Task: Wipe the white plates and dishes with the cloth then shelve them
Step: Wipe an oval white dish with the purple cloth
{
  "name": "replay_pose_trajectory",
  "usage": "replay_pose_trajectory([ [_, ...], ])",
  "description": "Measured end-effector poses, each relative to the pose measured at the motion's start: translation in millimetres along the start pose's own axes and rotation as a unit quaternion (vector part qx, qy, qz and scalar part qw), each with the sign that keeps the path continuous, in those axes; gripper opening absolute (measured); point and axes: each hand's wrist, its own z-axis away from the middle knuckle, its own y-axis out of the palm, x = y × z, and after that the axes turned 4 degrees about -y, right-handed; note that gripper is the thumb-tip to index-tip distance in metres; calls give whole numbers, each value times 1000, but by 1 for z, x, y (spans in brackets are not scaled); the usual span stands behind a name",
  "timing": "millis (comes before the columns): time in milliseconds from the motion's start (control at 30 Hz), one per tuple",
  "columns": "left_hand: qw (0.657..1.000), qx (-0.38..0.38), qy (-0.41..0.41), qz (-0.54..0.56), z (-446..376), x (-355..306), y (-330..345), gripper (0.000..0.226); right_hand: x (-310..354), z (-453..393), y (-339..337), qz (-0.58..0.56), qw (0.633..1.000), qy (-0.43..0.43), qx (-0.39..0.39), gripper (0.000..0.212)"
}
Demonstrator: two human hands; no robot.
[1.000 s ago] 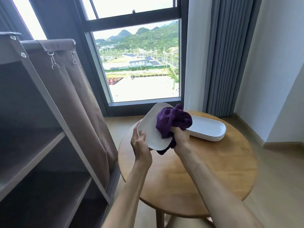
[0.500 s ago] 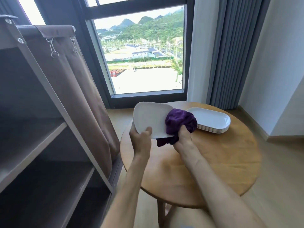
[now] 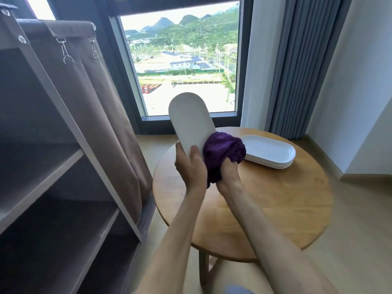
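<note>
Left hand (image 3: 191, 166): fingers and thumb curled round the near end of a long oval white plate (image 3: 192, 122), thumb on the facing side. The plate stands tilted up and away, far end against the window; probably held so to present its flat face to the cloth.

Right hand (image 3: 228, 175): fingers closed on a bunched purple cloth (image 3: 222, 150); the wad presses against the plate's lower right edge, just beside the left thumb. Fingertips are buried in the fabric, so their exact lie cannot be told.

Judgement: wiping step in hand, plate not yet shelved.

Outward: both hands hover over the left part of a round wooden table (image 3: 286, 204). A stack of white oval dishes (image 3: 269, 151) rests on its far side, close behind the cloth; whether the two touch is unclear. The grey fabric-sided shelf unit (image 3: 63, 166) stands to the left, within reach, which suits shelving.
</note>
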Motion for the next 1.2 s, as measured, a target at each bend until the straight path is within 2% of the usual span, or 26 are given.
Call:
replay_pose_trajectory([
  [67, 991, 98, -21, -85, -22, 1, -17, 29, 11, -4, -16, 85, 995, -41, 13, 30],
  [167, 946, 254, -89, -179, -41, -11, -40, 37, 29, -12, -27, 170, 983, -63, 0, 25],
  [267, 924, 316, -144, -161, -33, -18, -47, 21, 46, -26, -22, 157, 985, -66, -24, 26],
  [333, 921, 343, -166, -80, -27, -16, -49, 34, 57, -31, -14, 157, 985, -76, -10, 28],
  [367, 913, 361, -191, 7, -25, -13, -50, 44, 60, -31, -10, 151, 985, -83, -6, 29],
  [433, 880, 343, -255, 209, -22, -4, -49, 47, 61, -30, -3, 147, 985, -94, -4, 27],
  [500, 835, 327, -293, 331, -21, 2, -46, 47, 56, -26, -2, 217, 970, -109, -5, 21],
  [533, 828, 324, -295, 350, -20, 3, -43, 48, 52, -24, -4, 296, 948, -120, -1, 18],
  [600, 829, 327, -291, 348, -16, 0, -35, 54, 41, -19, -6, 466, 872, -150, 0, 23],
  [633, 830, 330, -294, 341, -13, -1, -30, 61, 37, -17, -5, 518, 838, -173, -2, 30],
  [700, 846, 321, -294, 309, -6, -2, -22, 67, 35, -10, -2, 540, 808, -234, 29, 41],
  [767, 857, 306, -279, 307, -1, -1, -14, 51, 42, -6, 4, 528, 800, -257, 126, 31],
  [833, 861, 275, -268, 332, -2, 1, -9, 46, 51, 2, 8, 514, 799, -203, 236, 27],
  [900, 861, 236, -260, 367, -7, 2, -9, 47, 53, 15, 11, 454, 819, -141, 321, 31],
  [933, 850, 233, -267, 389, -10, 4, -10, 52, 49, 20, 11, 420, 833, -140, 332, 37],
  [1000, 833, 227, -294, 411, -16, 10, -14, 73, 40, 28, 11, 399, 846, -191, 298, 56],
  [1033, 833, 223, -297, 410, -17, 14, -16, 77, 35, 33, 10, 418, 838, -227, 266, 63],
  [1100, 833, 236, -290, 408, -16, 20, -19, 61, 24, 40, 9, 464, 809, -293, 210, 66],
  [1200, 841, 225, -286, 401, -15, 29, -23, 40, 8, 46, 7, 482, 776, -366, 174, 53],
])
